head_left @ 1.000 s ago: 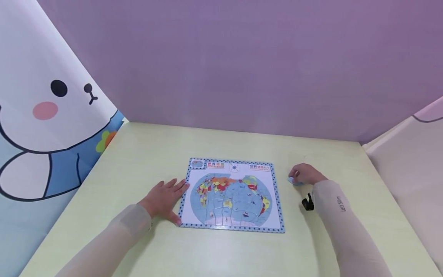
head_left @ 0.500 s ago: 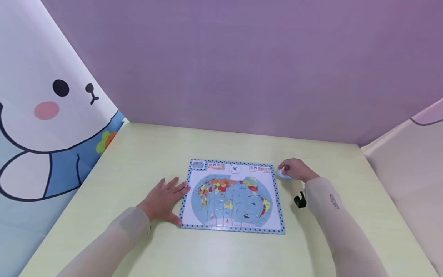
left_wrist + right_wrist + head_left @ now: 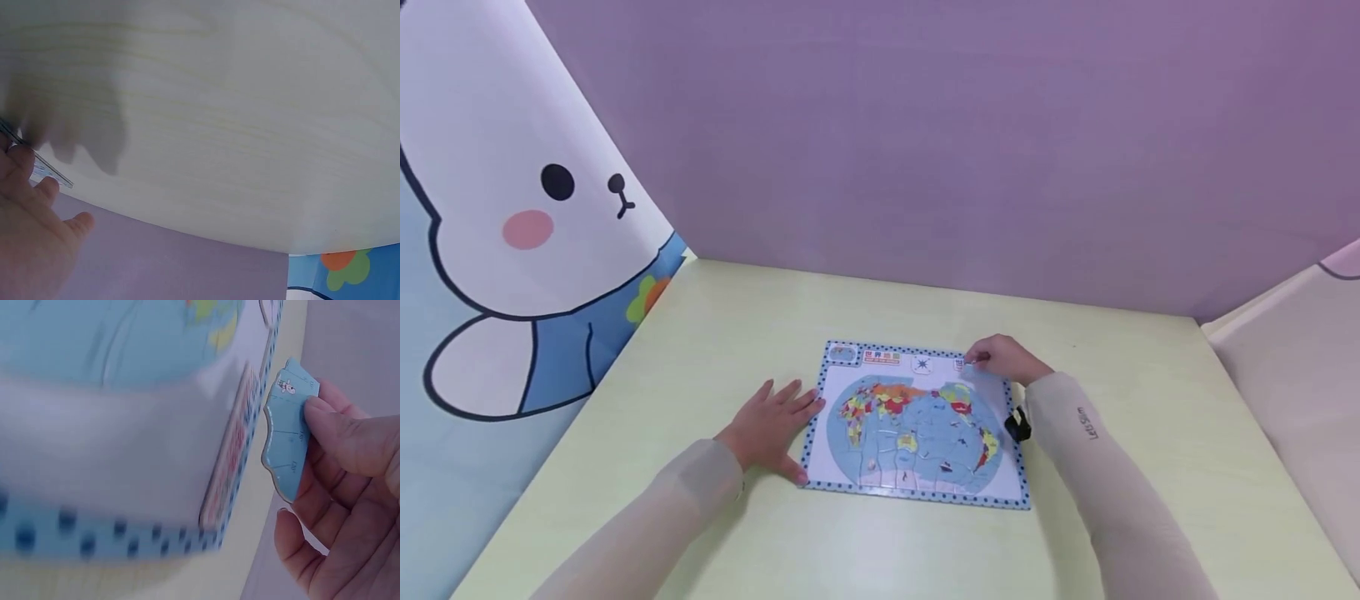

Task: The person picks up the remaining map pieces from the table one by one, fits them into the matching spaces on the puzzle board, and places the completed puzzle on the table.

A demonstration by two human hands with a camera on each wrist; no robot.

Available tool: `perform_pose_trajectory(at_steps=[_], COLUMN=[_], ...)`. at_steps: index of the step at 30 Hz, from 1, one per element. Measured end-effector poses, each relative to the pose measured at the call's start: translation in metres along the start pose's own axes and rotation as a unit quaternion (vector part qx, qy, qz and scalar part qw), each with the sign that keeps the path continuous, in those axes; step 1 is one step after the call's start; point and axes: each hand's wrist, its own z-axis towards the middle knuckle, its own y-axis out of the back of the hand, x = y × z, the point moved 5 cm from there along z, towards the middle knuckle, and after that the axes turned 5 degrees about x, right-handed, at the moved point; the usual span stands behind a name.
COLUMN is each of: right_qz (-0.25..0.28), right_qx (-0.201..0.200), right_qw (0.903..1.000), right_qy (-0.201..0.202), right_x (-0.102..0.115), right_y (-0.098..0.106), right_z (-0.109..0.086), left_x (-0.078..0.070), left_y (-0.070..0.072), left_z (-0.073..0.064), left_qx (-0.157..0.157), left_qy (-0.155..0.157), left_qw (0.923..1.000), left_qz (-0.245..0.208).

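Observation:
A world-map jigsaw puzzle [image 3: 917, 442] with a blue dotted border lies flat on the table, mostly filled with pieces. A white notch shows at the top of its oval map. My left hand [image 3: 772, 427] rests at the board's left edge, fingers spread, fingertips and thumb touching the border. Over the board's upper right corner, my right hand [image 3: 1006, 358] pinches a puzzle piece [image 3: 287, 428] between thumb and fingers. This piece is light blue with one wavy edge, thin lines and a small white animal picture. In the left wrist view only part of the left hand [image 3: 37, 219] shows.
The pale wooden table [image 3: 1120, 417] extends around the board on all sides. A purple backdrop [image 3: 925, 150] stands behind it. At the left hangs a sheet with a cartoon animal [image 3: 490, 275]. A black device [image 3: 1018, 425] is worn at the right wrist.
My right hand has carried the puzzle piece leftward, from the table at the right to over the board's upper right corner. The left hand stays on the board's edge. The head view has shifted slightly.

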Motion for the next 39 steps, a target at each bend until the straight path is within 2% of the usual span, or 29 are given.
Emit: perform_pose_trajectory(at_steps=[8,12,19,24,29,39], right_qz=[0.003,0.015,0.018,0.037,0.035,0.023], right_qx=[0.013,0.016,0.027,0.028,0.039,0.026], right_qw=[0.9999,0.9997,0.9989,0.9989,0.9986,0.9993], right_qy=[0.002,-0.004,0.034,0.011,0.005,-0.013], right_x=[0.016,0.022,0.040,0.036,0.037,0.043], right_y=[-0.016,-0.023,-0.041,-0.050,-0.058,-0.057], right_z=[0.010,0.015,0.031,0.038,0.043,0.041], left_x=[-0.001,0.002,0.006,0.002,0.002,0.004], left_y=[-0.001,-0.001,-0.003,0.000,-0.002,-0.005], left_z=[0.002,0.002,-0.006,-0.001,0.001,0.003], left_qx=[0.009,0.002,-0.006,-0.008,-0.003,-0.007], left_qy=[0.002,-0.009,-0.016,-0.022,-0.017,-0.025], left_qw=[0.9999,0.9999,0.9996,0.9995,0.9998,0.9993], left_qz=[-0.005,-0.007,-0.022,-0.020,-0.010,-0.026])
